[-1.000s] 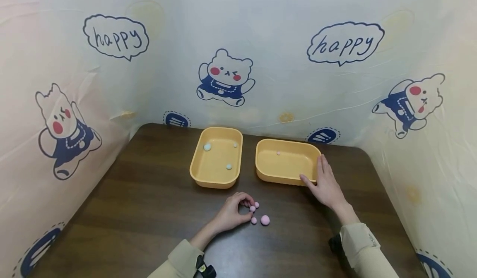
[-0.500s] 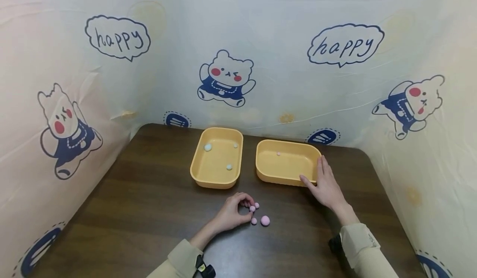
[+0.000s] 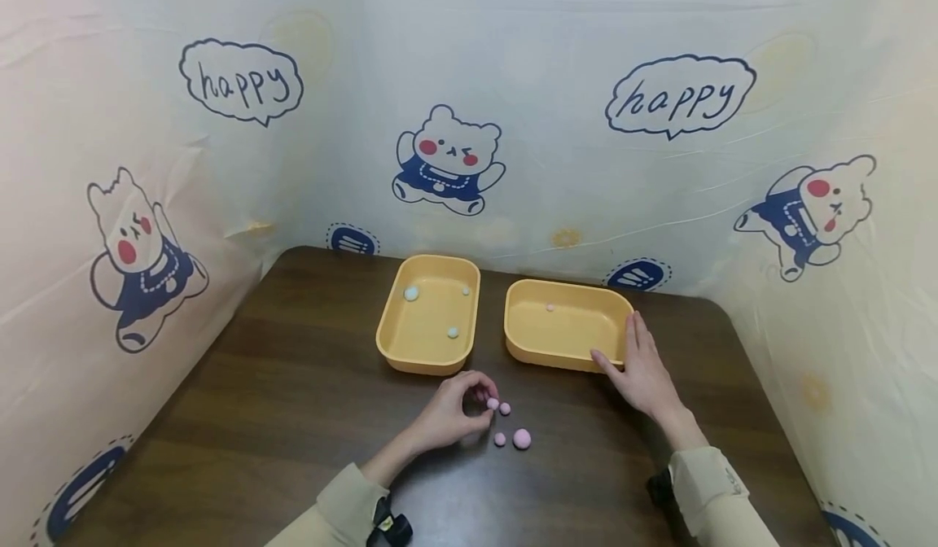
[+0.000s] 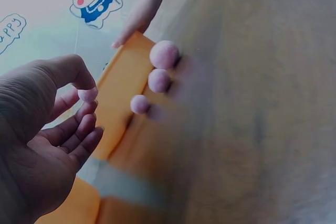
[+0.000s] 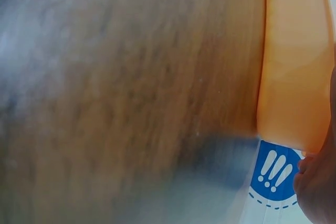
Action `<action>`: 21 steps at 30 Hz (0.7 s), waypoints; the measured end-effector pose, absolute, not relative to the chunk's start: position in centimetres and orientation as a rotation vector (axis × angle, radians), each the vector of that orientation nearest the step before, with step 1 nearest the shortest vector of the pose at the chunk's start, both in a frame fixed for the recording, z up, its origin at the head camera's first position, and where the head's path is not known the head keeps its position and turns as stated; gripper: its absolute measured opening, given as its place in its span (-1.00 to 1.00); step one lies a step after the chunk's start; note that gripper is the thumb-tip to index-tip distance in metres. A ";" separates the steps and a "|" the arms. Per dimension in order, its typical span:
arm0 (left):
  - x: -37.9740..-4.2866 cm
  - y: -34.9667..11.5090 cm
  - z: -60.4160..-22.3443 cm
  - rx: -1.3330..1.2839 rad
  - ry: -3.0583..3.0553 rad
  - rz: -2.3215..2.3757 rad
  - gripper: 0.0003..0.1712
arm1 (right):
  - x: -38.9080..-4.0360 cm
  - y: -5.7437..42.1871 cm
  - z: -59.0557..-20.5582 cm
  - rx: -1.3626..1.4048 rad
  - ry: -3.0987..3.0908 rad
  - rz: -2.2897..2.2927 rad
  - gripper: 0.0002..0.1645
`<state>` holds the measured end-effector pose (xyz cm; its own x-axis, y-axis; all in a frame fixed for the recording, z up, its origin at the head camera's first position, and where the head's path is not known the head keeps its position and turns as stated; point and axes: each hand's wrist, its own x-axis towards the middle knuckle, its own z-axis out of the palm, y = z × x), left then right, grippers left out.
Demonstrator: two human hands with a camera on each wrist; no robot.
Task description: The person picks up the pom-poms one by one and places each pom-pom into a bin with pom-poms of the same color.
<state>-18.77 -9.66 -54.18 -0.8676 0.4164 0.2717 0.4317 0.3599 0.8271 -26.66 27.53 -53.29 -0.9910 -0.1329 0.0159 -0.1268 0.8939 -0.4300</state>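
My left hand (image 3: 453,410) pinches a small pink ball (image 4: 87,94) between thumb and index finger, just over the table. Beside it on the table lie three more pink balls: a small one (image 3: 505,409) nearest the fingers, another small one (image 3: 500,439), and the largest (image 3: 522,439). My right hand (image 3: 645,374) rests against the right-hand end of a yellow tray (image 3: 545,355), fingers straight along its end and thumb at the front rim. Inside that tray sits a tiny pink ball (image 3: 550,308). In the right wrist view only part of the right hand shows.
Left of that tray stands a second yellow tray (image 3: 425,362), turned lengthwise, holding a larger pale blue-green ball (image 3: 411,294) and two smaller ones. The dark wooden table (image 3: 293,417) backs onto a printed cloth (image 3: 557,164) with bears.
The left hand has drawn slightly back and to the left, carrying the small pink ball up off its spot among the others. The right hand stays at the tray.
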 end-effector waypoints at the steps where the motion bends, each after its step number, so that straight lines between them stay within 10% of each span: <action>1: -18.8 -9.6 -53.9 -0.797 -2.598 -1.575 -0.72 | -26.7 27.5 -53.3 -0.206 3.044 -0.690 0.41; 21: -22.0 -7.8 -51.1 -0.816 -2.631 -1.540 -0.71 | -26.7 27.6 -53.4 -0.211 3.033 -0.681 0.42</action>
<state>-22.04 -7.78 -51.12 -0.8661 0.4384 0.2402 0.4241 0.3901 0.8173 -26.71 27.59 -53.45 -0.9905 -0.1371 0.0048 -0.1260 0.8953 -0.4272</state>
